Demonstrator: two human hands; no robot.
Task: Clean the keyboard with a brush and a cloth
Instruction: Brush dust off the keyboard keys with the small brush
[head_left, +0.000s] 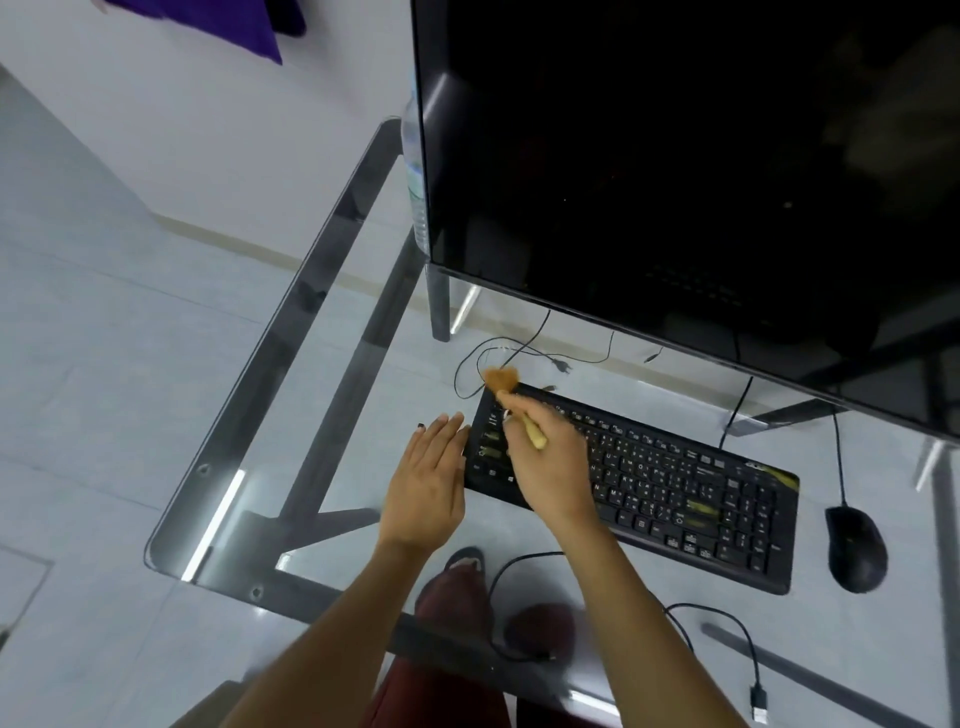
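Right hand (550, 467) curled round a wooden brush (511, 400), bristles blurred at the far left corner of the black keyboard (675, 483). Left hand (428, 478) flat, fingers straight, touching the keyboard's left edge on the glass desk (291, 332). Key legends too small to read. Monitor (701, 171) dark, cropped at right. No cloth visible.
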